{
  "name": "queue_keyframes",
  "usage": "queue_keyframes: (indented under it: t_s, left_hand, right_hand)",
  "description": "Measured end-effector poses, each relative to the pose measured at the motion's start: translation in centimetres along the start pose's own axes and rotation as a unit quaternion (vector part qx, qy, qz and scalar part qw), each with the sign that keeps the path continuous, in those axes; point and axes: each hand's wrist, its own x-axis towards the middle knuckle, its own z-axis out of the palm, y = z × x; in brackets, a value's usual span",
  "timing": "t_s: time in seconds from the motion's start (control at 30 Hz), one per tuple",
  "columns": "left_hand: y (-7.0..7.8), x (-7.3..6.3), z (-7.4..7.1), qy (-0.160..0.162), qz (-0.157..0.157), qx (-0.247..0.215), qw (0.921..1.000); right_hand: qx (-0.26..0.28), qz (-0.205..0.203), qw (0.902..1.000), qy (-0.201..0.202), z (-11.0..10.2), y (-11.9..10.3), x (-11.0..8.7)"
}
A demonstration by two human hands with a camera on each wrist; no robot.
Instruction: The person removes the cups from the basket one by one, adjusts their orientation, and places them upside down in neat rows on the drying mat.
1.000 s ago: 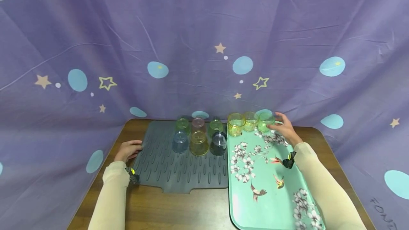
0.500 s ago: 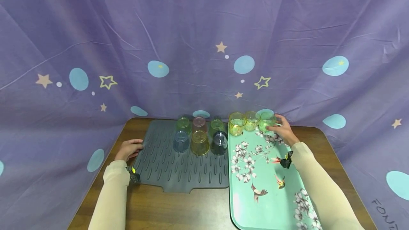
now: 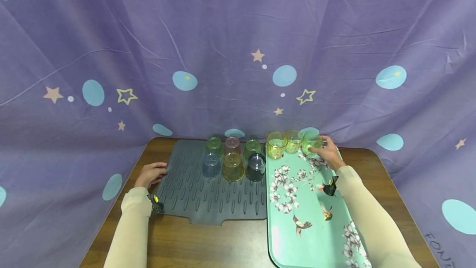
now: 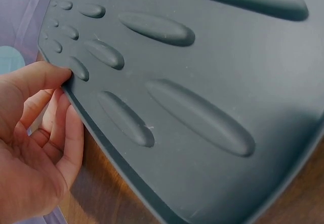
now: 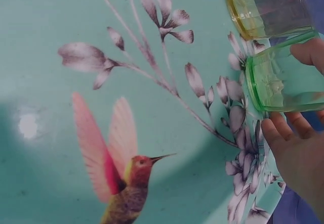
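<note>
The green glass (image 3: 310, 140) is at the far end of the mint tray (image 3: 286, 247), just beside a pale yellow glass (image 3: 293, 140). The right hand (image 3: 330, 153) holds it, with the thumb (image 5: 307, 52) on one side and fingers (image 5: 275, 133) on the other. The left hand (image 3: 150, 173) pinches the edge of the dark mat (image 3: 186, 202) (six cups (image 3: 233, 168) sit on it).
</note>
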Motion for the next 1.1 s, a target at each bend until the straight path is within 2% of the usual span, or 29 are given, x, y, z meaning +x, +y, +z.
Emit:
queue_keyframes:
  t_s: [0.2,0.37,0.6,0.87,1.1]
  left_hand:
    - [0.2,-0.2,0.1,-0.001,-0.001,0.000,1.0000]
    - [0.3,-0.5,0.0,-0.001,0.007,0.003,1.0000]
    - [0.1,-0.2,-0.2,0.001,0.004,0.002,1.0000]
    - [-0.5,0.6,-0.2,-0.005,-0.002,0.004,1.0000]
    - [0.0,0.0,-0.1,-0.006,0.010,0.009,0.9999]
  right_hand:
    - [0.002,-0.002,0.9999,-0.012,-0.3,0.8,-0.3]
    - [0.023,-0.020,0.9979,-0.057,-0.4,1.1,-0.9]
    - [0.031,-0.055,0.9922,-0.108,-0.6,1.2,-1.7]
    - [0.031,-0.064,0.9841,-0.163,-1.1,0.8,-2.5]
    - [0.059,-0.085,0.9759,-0.192,-1.2,0.9,-3.1]
